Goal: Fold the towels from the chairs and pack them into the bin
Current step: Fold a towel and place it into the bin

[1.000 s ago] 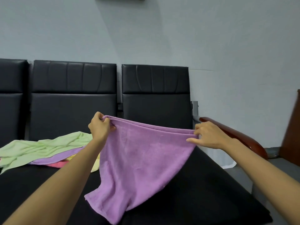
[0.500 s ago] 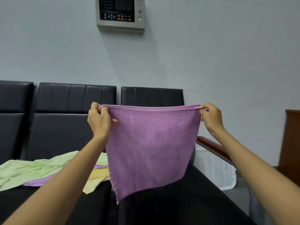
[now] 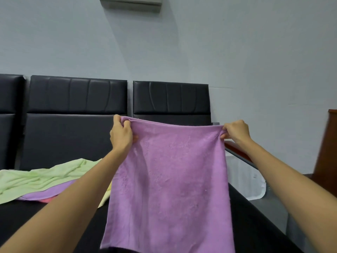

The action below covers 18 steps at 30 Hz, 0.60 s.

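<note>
A purple towel (image 3: 169,179) hangs folded double in front of me, its top edge stretched taut between both hands. My left hand (image 3: 121,135) grips the top left corner. My right hand (image 3: 236,132) pinches the top right corner. The towel's lower edge hangs over the black seat (image 3: 255,225) of the right chair. A loose pile of towels lies on the seat to the left: a light green towel (image 3: 40,178) on top, with a second purple towel (image 3: 49,193), a pink one and a pale yellow one beneath. No bin is in view.
Black padded chairs (image 3: 76,115) stand in a row against a grey wall. A red-brown wooden armrest (image 3: 238,150) runs at the right of the end chair. A white sheet (image 3: 253,183) lies on the floor beyond it. Brown wooden furniture (image 3: 328,152) stands at far right.
The towel went from sagging over the seat to being lifted and pulled taut, and now hangs a little lower and longer in view. Both hands keep their corners.
</note>
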{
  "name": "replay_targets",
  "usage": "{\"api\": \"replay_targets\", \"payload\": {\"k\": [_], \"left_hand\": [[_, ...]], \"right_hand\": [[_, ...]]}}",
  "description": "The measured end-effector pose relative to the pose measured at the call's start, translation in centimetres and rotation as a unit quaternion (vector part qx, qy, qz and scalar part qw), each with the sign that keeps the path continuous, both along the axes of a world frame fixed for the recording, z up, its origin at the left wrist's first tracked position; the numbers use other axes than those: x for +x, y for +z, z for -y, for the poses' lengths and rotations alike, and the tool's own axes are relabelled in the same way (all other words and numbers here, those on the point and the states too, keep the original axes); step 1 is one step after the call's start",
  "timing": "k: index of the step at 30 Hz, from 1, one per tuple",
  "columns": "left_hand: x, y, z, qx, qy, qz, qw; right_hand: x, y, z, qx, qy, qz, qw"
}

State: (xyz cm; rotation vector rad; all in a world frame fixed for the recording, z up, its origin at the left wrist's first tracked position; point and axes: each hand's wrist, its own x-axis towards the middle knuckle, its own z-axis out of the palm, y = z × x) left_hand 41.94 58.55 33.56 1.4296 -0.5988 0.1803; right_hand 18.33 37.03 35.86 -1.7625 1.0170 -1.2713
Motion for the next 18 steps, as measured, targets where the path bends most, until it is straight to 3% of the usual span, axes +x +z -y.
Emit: {"api": "replay_targets", "payload": {"k": [3, 8, 12, 18], "left_hand": [[1.0, 0.1, 1.3, 0.024, 0.0, 0.005, 1.0], [0.8, 0.1, 1.2, -0.01, -0.037, 0.04, 0.998], [-0.4, -1.2, 0.3, -0.014, -0.064, 0.015, 0.998], [-5.4, -8.5, -3.7, 0.045, -0.021, -0.008, 0.999]], "right_hand": [[1.3, -0.3, 1.0, -0.031, -0.008, 0.036, 0.999], [0.6, 0.1, 0.2, -0.104, -0.044, 0.067, 0.991], [-1.7, -0.8, -1.4, -0.069, -0.038, 0.111, 0.991], [-6.5, -8.3, -5.7, -0.005, -0.04, 0.085, 0.996]]}}
